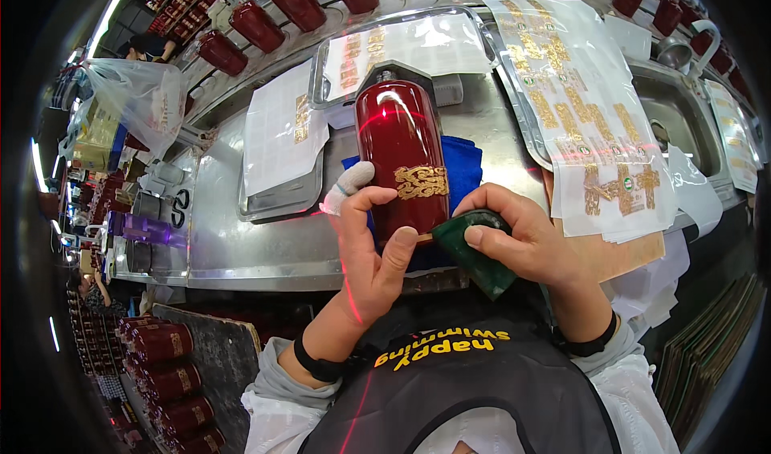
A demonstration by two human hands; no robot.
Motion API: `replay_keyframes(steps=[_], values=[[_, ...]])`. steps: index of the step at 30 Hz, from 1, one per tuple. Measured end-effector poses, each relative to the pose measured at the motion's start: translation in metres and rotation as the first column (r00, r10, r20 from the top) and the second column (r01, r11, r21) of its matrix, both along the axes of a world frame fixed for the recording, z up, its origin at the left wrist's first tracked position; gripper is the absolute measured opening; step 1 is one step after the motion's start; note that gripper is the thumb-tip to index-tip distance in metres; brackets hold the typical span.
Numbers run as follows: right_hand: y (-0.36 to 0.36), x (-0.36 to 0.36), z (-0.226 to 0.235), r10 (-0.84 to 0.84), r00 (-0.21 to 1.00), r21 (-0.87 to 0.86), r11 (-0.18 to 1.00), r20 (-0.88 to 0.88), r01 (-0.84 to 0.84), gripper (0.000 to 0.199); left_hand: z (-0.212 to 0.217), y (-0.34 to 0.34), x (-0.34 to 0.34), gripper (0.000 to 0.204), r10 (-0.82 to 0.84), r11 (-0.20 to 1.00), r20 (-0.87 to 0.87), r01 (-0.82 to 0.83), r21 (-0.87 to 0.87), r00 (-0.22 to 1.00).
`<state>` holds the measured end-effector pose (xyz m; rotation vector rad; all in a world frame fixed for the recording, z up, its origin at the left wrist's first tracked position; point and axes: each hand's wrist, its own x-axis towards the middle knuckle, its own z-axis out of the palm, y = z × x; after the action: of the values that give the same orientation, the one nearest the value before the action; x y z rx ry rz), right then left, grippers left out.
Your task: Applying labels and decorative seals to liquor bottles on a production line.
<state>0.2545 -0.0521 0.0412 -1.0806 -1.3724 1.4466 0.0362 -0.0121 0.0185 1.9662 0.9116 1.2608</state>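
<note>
A glossy dark red bottle [397, 133] lies on its side, its neck away from me, over a folded blue cloth [463, 165] on the metal worktop. A gold ornamental decal [422, 183] sits on its lower part. My left hand [368, 249] is curled at the bottle's left side, its index fingertip beside the decal and its thumb by the base; a white cover [350, 184] sheathes one finger. Pinched in my right hand [530, 241] is a flexible dark green pad [479, 263], one corner close to the bottle's base.
Decal sheets [574, 109] cover a tray at right, beside a metal sink [683, 125]. More sheets lie on a left tray [281, 201] and a far tray [321, 65]. Red bottles [297, 3] line the back; others [173, 378] stand lower left.
</note>
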Motion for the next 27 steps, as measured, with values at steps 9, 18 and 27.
replay_keyframes(steps=[9, 18, 27], values=[[-0.001, 0.002, -0.001, -0.004, 1.0, -0.011, 1.0, 0.0, 0.004, 0.019, -0.01, -0.004, 0.0, 0.04, 0.056, 0.998, 0.073, -0.057, 0.023, 0.996], [-0.001, 0.006, -0.005, -0.014, 1.0, -0.026, 1.0, -0.011, 0.014, 0.018, -0.009, -0.009, -0.025, 0.018, 0.26, 0.644, -0.363, 0.119, 0.755, 0.895], [-0.007, 0.008, -0.008, -0.066, 0.998, -0.027, 0.997, 0.009, 0.066, 0.019, 0.005, 0.007, -0.013, 0.017, 0.218, 0.488, -0.426, 0.279, 0.827, 0.878]])
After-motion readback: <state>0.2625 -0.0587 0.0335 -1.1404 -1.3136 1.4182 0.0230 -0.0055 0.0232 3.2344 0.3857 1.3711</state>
